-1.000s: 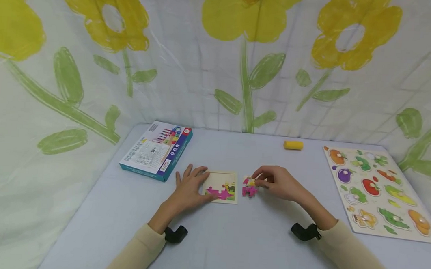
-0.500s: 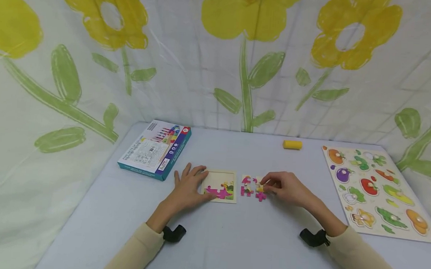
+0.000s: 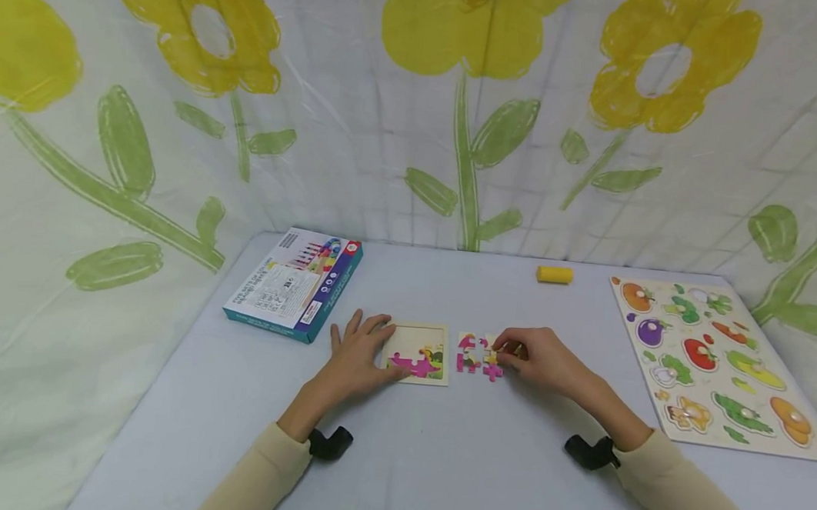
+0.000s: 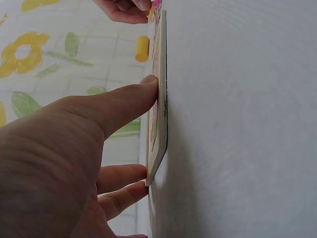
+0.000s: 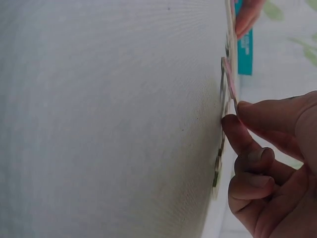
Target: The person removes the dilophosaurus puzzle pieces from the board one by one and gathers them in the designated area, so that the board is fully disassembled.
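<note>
My left hand lies over the left side of a small square wooden puzzle tray. In the left wrist view, its thumb presses on the tray and two fingertips touch the edge. Pink, yellow and green pieces fill the tray's near part. Just right of the tray, my right hand pinches a pink-and-yellow puzzle piece between thumb and index finger, its other fingers curled. The piece is tilted in the right wrist view. Several loose puzzle pieces lie beside and partly behind it.
A flat white and teal box lies at the back left. A yellow cylinder rests near the back edge. On the right is a board of vegetable pictures. A flower-printed curtain hangs behind the table.
Over the second, my right hand has moved a little right, taking the pinched piece off the loose ones and uncovering more of them. My left hand stays on the tray.
</note>
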